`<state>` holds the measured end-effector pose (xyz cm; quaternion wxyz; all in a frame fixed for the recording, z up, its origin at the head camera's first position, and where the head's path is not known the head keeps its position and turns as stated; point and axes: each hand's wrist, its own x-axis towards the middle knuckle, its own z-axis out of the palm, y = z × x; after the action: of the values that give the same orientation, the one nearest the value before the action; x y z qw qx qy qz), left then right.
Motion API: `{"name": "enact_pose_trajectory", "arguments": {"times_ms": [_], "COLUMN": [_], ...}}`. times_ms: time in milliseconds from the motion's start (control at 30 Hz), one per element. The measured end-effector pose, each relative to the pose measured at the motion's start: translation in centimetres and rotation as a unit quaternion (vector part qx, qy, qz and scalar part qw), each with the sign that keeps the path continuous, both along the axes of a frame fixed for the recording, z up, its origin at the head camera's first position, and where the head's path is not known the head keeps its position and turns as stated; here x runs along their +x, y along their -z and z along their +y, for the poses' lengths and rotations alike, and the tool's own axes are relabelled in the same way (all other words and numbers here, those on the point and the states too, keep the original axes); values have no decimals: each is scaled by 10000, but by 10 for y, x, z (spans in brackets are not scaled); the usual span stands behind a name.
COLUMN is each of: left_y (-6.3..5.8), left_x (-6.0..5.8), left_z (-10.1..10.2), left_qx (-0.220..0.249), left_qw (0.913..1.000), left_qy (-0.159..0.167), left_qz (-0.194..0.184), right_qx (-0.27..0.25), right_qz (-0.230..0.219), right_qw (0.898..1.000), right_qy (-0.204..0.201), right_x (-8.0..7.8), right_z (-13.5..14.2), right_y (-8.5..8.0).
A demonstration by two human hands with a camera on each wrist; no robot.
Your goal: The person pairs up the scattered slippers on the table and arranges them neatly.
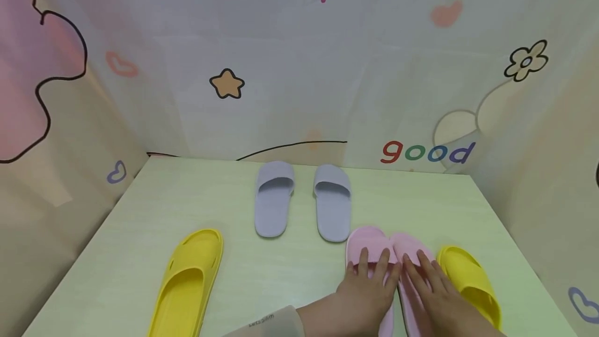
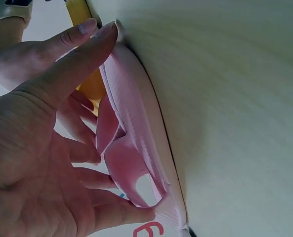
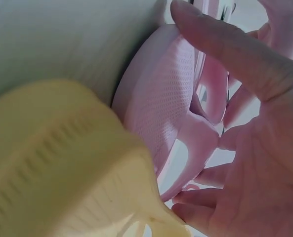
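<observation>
Two pink slippers lie side by side at the right front of the table, the left one (image 1: 368, 238) touching or nearly touching the right one (image 1: 409, 246). My left hand (image 1: 367, 295) rests over the left slipper, fingers spread and fairly straight on its strap. In the left wrist view its thumb reaches toward the heel of that slipper (image 2: 141, 113). The right hand (image 1: 442, 300) lies across the other pink slipper (image 3: 156, 98) with extended fingers at the strap. Both hands hide much of the footbeds.
A yellow slipper (image 1: 468, 274) stands just right of my right hand, and another yellow one (image 1: 187, 285) lies at the left front. Two lilac slippers, left (image 1: 273, 202) and right (image 1: 333, 204), sit apart near the back edge. Printed curtains (image 1: 290, 66) surround the table.
</observation>
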<state>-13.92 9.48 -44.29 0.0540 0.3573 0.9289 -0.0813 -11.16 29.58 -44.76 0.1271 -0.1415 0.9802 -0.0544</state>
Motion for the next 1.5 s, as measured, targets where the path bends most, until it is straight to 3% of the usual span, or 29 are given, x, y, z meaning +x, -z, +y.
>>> {"name": "enact_pose_trajectory", "arguments": {"times_ms": [367,667,900,1167,1500], "left_y": [-1,-7,-11,-11,-11], "left_x": [-13,-24,-33,-44,-59], "left_z": [7,12,16,18,21], "left_qx": [3,74,89,180,112], "left_qw": [9994,9990,9985,9978,9975], "left_qy": [-194,-380,-453,-500,-495], "left_qz": [-280,-229,-301,-389,-496], "right_qx": [206,204,-35,122,332], "right_qz": [336,-340,-155,-36,-271], "right_qw": [9976,9991,9995,9995,9990], "right_qy": [-569,-154,-285,-299,-87], "right_x": [-6,-25,-34,-44,-58], "right_z": [8,5,14,18,21], "right_y": [-6,-11,-12,-17,-21]}}
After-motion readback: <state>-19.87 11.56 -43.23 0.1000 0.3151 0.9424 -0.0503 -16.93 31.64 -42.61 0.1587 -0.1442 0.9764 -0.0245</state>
